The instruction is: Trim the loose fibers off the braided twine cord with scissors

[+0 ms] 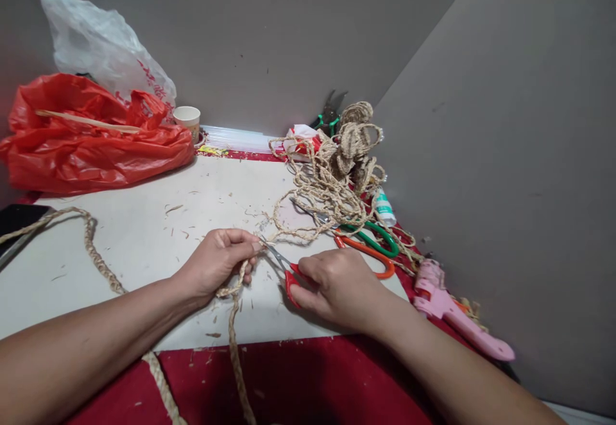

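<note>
My left hand (pixel 225 258) pinches a braided straw cord (pixel 234 322) near its end, above the white board. From the fingers the cord hangs down over the board's front edge. In my right hand (pixel 337 284) is a small pair of scissors (pixel 278 255) with red handles, my fingers in the loops. Its blades point left and meet the fibres at my left fingertips; whether they cut through cannot be seen. Just behind lies a tangled heap of thinner braided cord (pixel 327 194), with larger scissors with green and orange handles (pixel 370 245) partly under it.
The white board (pixel 144 219) with scattered fibre scraps lies on red cloth (pixel 298 380). A red plastic bag (pixel 96 149), paper cup (pixel 187 120) and clear sticks (pixel 235 139) stand behind. Pliers (pixel 331 113) lean at the wall; a pink glue gun (pixel 457 316) lies right. Grey walls enclose the back and right.
</note>
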{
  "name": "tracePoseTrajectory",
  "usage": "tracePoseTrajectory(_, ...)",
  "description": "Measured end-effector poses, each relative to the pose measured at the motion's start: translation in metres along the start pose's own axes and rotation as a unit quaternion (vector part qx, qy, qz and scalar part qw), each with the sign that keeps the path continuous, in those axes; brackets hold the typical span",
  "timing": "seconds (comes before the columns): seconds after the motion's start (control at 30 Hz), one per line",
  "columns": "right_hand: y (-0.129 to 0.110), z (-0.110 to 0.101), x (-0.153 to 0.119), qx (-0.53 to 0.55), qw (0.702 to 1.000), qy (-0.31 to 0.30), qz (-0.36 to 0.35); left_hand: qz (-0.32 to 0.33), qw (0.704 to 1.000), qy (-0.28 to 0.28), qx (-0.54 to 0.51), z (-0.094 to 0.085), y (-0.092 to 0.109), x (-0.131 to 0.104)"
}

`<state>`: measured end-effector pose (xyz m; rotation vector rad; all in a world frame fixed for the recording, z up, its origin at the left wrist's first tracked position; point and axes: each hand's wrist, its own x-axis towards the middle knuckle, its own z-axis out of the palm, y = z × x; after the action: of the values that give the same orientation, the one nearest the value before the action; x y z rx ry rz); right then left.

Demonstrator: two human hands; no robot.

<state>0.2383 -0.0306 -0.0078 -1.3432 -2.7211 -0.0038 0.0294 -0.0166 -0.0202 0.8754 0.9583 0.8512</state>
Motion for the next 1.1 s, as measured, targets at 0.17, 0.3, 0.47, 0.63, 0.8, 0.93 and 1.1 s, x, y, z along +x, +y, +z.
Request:
tracePoseTrajectory(0.17, 0.001, 0.004, 0.001, 0.043, 0.999, 0.017, -0.005, -0.012, 1.000, 0.006, -0.017, 0.001, 0.002, -0.001)
tracePoseTrajectory(0.3, 0.003, 0.007, 0.001, 0.104, 0.993, 0.058, 0.008, -0.013, 0.999, 0.008, -0.049, 0.000, 0.001, 0.000)
tracePoseTrajectory(0.47, 0.006, 0.006, 0.006, 0.287, 0.946, 0.125, 0.080, -0.023, 0.996, -0.015, -0.084, -0.002, 0.001, 0.001)
tracePoseTrajectory(0.63, 0.001, 0.006, 0.011, 0.485, 0.851, 0.102, 0.173, -0.032, 0.992, -0.057, -0.109, -0.003, 0.002, 0.000)
tracePoseTrajectory(0.8, -0.007, 0.011, 0.008, 0.619, 0.766, 0.023, 0.172, -0.034, 0.991, -0.069, -0.108, -0.002, 0.001, -0.001)
tracePoseTrajectory(0.93, -0.009, 0.011, 0.008, 0.631, 0.754, 0.013, 0.183, -0.028, 0.993, -0.068, -0.092, -0.001, 0.000, -0.001)
tracePoseTrajectory(1.1, -0.011, 0.008, 0.007, 0.629, 0.752, 0.026, 0.198, -0.022, 0.993, -0.076, -0.086, 0.000, 0.000, 0.000)
